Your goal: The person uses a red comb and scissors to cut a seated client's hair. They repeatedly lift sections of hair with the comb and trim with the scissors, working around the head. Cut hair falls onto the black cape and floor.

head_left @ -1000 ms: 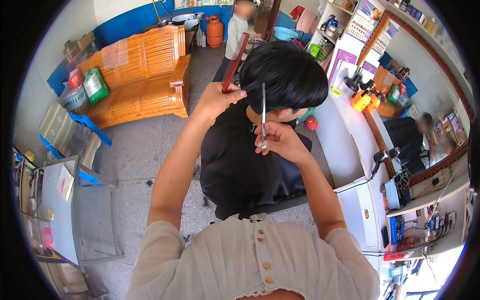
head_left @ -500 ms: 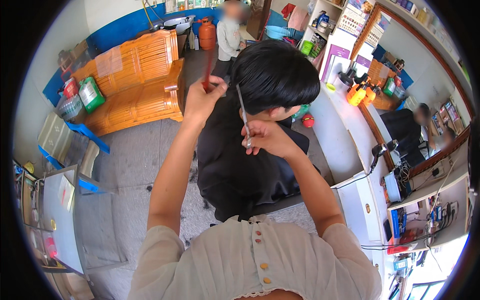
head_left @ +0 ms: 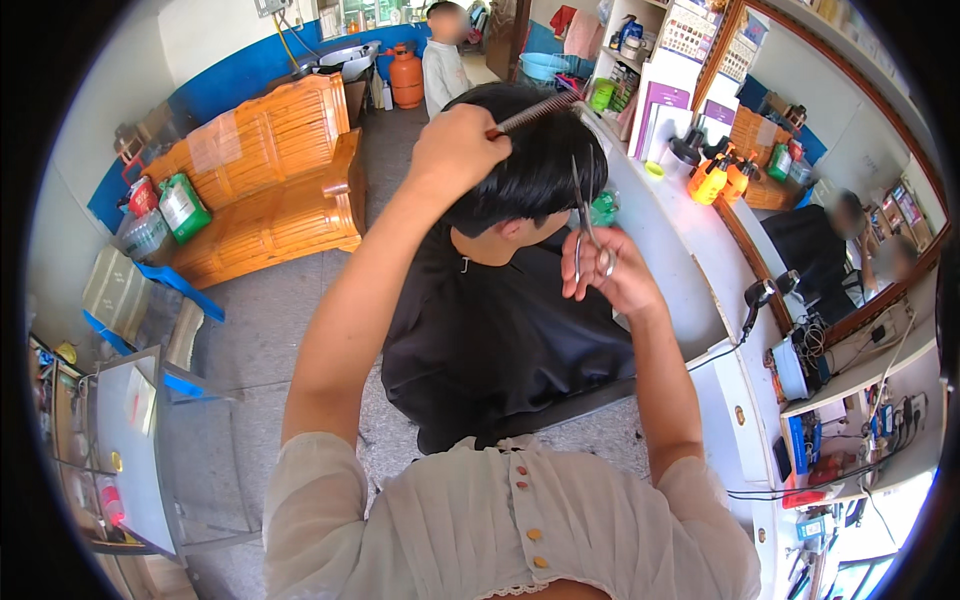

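Since a moment ago the left hand (head_left: 458,150) has brought the comb (head_left: 535,112) up onto the top of the hair (head_left: 530,165) – its grip clamped on the handle, long axis pointing up-right – while the right hand (head_left: 610,275), near the ear, holds the scissors (head_left: 583,215) upright with blades together, so a next lock seems to be lifted for cutting.

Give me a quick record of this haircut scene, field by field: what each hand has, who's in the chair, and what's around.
left hand: grips a red comb, teeth laid into the hair on top of the head
right hand: holds scissors, blades pointing up beside the hair
seated person: dark hair, covered by a black cape
counter: white, to the right, with orange spray bottles and a mirror behind
left side: wooden bench against a blue and white wall
background: another person standing by an orange gas cylinder
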Tool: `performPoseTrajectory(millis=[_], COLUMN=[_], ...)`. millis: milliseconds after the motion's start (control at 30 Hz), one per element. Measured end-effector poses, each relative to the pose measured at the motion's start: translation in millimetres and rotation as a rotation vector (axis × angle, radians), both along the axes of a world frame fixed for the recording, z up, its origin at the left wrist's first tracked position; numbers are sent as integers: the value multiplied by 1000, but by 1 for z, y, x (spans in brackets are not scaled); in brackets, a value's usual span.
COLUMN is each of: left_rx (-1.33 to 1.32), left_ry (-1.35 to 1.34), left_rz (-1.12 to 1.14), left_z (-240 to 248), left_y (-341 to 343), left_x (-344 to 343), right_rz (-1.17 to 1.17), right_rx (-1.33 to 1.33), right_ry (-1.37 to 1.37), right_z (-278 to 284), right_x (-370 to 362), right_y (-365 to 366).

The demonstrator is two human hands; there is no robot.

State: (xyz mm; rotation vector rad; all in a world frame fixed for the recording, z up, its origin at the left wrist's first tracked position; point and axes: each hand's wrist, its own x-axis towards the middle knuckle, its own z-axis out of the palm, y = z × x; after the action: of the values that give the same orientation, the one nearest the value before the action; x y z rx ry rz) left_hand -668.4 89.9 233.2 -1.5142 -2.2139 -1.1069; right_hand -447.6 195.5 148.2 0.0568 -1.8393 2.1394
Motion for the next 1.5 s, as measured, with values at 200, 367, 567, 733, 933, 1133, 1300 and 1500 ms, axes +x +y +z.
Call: performPoseTrajectory(millis=[200, 367, 567, 733, 933, 1133, 1300, 1500], left_rx=[76, 79, 65, 265, 20, -193, -149, -102], left_ry=[-678, -751, -739, -325, 189, 239, -332, -737], left_rz=[-218, -192, -182, -89, 93, 119, -138, -188], left_z=[-2, -6, 0, 7, 30, 20, 21, 16], left_y=[-22, -30, -37, -29, 14, 30, 0, -27], left_x=[-13, -11, -7, -10, 38, 37, 5, 8], right_rz=[99, 257, 293, 344, 318, 528, 379, 313], right_rx=[-1, 177, -3, 236, 251, 444, 130, -237], right_ry=[56, -141, -60, -293, -327, -343, -71, 126], right_z=[21, 34, 37, 29, 17, 2, 6, 16], right_x=[-23, -26, -28, -34, -36, -16, -2, -40], right_y=[34, 31, 28, 16, 1, 3, 26, 26])
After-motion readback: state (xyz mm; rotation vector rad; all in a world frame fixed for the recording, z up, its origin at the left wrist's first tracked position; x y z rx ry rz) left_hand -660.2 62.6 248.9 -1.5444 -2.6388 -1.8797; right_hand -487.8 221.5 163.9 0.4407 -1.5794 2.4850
